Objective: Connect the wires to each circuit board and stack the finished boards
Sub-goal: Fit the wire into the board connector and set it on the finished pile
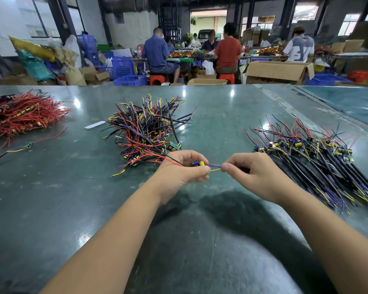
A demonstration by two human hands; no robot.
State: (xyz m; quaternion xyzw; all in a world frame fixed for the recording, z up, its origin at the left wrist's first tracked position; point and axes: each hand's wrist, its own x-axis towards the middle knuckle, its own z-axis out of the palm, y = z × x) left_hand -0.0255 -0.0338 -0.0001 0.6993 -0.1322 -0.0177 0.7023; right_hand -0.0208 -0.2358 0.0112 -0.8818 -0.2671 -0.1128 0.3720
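Note:
My left hand (184, 169) grips a small circuit board (198, 163) with blue and yellow parts, above the green table (72, 198). Red and black wires trail from the board to the left. My right hand (247, 172) pinches the board's yellow and purple wires (214, 167) just right of the board. A tangled heap of boards with loose wires (146, 129) lies behind my left hand. To the right lies a neat row of stacked boards (312, 154) with their wires laid out toward me.
A pile of red wires (19, 115) sits at the far left, with one stray wired piece (27, 145) near it. A white slip (95, 124) lies by the heap. Several people work at tables beyond, among cardboard boxes and blue crates.

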